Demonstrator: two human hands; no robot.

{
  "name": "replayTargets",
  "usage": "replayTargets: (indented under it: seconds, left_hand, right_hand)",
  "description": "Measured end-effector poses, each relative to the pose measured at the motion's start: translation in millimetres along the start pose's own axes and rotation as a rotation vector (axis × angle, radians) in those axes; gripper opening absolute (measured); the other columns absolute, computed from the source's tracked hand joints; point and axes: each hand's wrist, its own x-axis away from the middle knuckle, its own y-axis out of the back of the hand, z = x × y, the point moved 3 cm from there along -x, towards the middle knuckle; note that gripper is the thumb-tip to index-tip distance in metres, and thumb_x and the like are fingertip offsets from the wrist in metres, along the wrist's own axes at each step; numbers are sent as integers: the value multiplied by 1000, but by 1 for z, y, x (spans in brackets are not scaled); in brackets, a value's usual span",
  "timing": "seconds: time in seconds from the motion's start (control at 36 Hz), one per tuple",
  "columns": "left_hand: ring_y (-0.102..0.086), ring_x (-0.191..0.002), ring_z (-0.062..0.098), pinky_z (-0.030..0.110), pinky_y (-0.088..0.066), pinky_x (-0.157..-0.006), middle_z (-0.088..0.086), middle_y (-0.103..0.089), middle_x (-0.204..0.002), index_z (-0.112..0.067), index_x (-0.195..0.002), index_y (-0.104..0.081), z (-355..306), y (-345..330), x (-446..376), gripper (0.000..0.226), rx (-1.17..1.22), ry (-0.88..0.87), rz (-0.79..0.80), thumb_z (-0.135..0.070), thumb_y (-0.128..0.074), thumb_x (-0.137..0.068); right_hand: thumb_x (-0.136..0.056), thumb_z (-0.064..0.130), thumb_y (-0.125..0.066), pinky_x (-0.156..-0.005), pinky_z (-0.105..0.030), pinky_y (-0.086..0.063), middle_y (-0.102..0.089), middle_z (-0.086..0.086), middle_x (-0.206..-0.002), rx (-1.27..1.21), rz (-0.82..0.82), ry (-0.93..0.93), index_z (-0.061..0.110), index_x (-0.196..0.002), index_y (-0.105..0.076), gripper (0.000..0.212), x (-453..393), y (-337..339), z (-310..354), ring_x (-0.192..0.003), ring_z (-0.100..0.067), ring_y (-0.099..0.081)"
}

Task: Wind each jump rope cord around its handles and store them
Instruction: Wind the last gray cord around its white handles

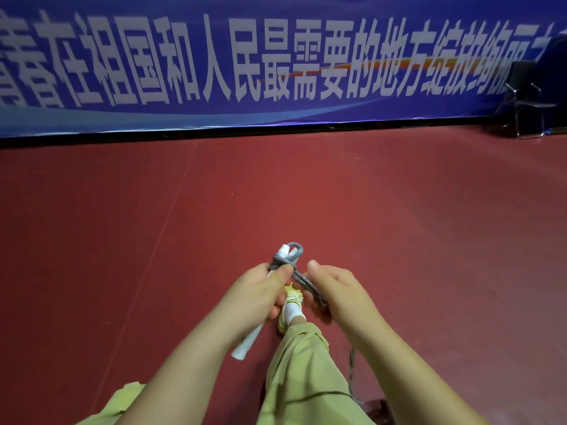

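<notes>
The left hand [264, 289] grips the pair of white handles [245, 345], its fingers curled around them and the thumb pressing on top. The long axis of the handles runs from the near left, where their lower ends stick out below the left hand, up and away to their tips [283, 251] above the thumb. So the handles point away from the person and lean slightly to the right.

The grey cord [291, 265] is already wrapped some turns around the handles just above the left thumb, and a small loop of it stands over the tips. From these turns several strands go down to the right, into the right hand [331, 292]. This hand is just beside the handles, on their right side, and its fingers are curled around the strands with the thumb raised near the wraps. A loose part of the cord [351, 372] hangs down below the right forearm, beside the person's trouser leg [300, 363], toward the red floor [184, 225].

I judge that the winding is not finished, because free cord is left. The next turn depends on this: the strands leave the handles across their axis, toward the right hand, so the right hand is the one to carry the cord around while the left keeps the handles fixed.
</notes>
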Motion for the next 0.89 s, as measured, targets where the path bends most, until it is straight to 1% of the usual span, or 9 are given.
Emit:
replayTargets:
  seconds: [0.14,0.25,0.36,0.47,0.61,0.69,0.75,0.83,0.89]
  left_hand:
    - [-43,-45,7,24,-37,-51,-9,-51,-57,-17,-77,-50,8,-1,-6,26,-217,-9,68,-36,-51,-95]
    - [-46,-50,11,27,-39,-55,-6,-54,-62,-12,-92,-56,7,-2,-1,52,-78,15,153,-61,-52,-78]
    - [-46,-50,13,25,-39,-52,1,-54,-66,0,-103,-53,8,-2,9,52,250,36,245,-47,-56,-80]
    - [-41,-49,11,26,-36,-53,2,-48,-67,-6,-98,-51,16,3,12,41,200,52,267,-40,-58,-76]
    - [-43,-49,11,25,-38,-50,3,-50,-69,-7,-92,-54,16,10,7,32,145,25,223,-35,-56,-77]
    - [-44,-50,12,26,-39,-51,-2,-53,-66,-31,-113,-55,16,14,0,26,128,-21,169,-27,-59,-88]
    - [-44,-51,13,27,-40,-52,-2,-54,-67,-52,-119,-44,19,18,-5,41,122,-24,87,-20,-54,-96]
    - [-40,-49,11,25,-37,-48,0,-49,-68,-46,-115,-50,18,23,-10,33,139,-33,2,-18,-47,-99]
    - [-39,-48,10,24,-36,-47,0,-48,-68,-35,-116,-52,20,28,-13,23,142,1,-12,-20,-46,-99]
  right_hand:
    - [-81,63,-43,-46,-22,-24,-40,6,-55,126,86,-63,7,-75,-56,57,-5,5,8,-45,-7,-31]
    - [-80,61,-51,-53,-29,-20,-29,2,-59,207,18,10,-1,-74,-49,62,-9,7,10,-50,-9,-24]
    - [-97,37,-53,-53,-29,-20,-28,5,-57,194,-18,32,-5,-72,-48,49,-11,8,7,-50,-7,-25]
    - [-93,55,-42,-54,-30,-23,-30,9,-57,306,102,37,-1,-76,-55,60,-13,4,6,-52,-8,-27]
    - [-88,67,-23,-70,-39,-44,-51,7,-68,604,212,71,17,-80,-58,62,-11,3,9,-65,-11,-47]
    - [-95,63,-23,-70,-37,-44,-57,4,-70,606,268,63,29,-73,-59,54,-12,3,12,-66,-10,-51]
    - [-99,57,-26,-63,-27,-37,-50,11,-61,564,325,43,38,-64,-56,50,-9,1,16,-56,-1,-45]
    - [-101,49,-28,-60,-20,-33,-48,13,-62,643,427,5,29,-83,-61,43,1,-1,20,-53,3,-45]
    - [-101,47,-33,-58,-25,-34,-49,10,-67,770,456,23,15,-92,-59,42,8,-1,23,-58,-2,-45]
